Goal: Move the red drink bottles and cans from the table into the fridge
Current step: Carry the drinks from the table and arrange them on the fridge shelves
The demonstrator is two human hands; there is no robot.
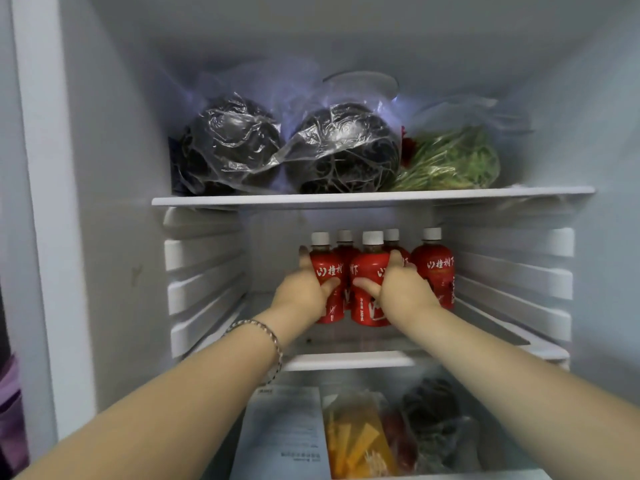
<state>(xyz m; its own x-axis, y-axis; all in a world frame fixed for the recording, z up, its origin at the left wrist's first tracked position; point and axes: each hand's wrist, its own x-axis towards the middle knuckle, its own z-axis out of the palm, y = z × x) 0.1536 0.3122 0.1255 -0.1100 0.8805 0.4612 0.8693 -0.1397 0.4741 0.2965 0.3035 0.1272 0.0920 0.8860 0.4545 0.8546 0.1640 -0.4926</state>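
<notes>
Five red bottles stand upright on the middle shelf [346,362] of the fridge [121,202], white caps up, grouped at the shelf's back centre. They are small plastic bottles and look full, so likely fairly heavy for their size, with walls that give under a hard squeeze and glossy labels that are probably slick. Best hold is round the mid-body, not the cap. The left hand [304,296] curls round the left front bottle [325,270], thumb across the label and fingers on its far side. The right hand [403,292] wraps the centre front bottle [369,268] the same way. The right bottle [437,268] stands free on the shelf just beside the right hand. Two back bottles [345,250] stand behind the front row, untouched. No cans in view.
</notes>
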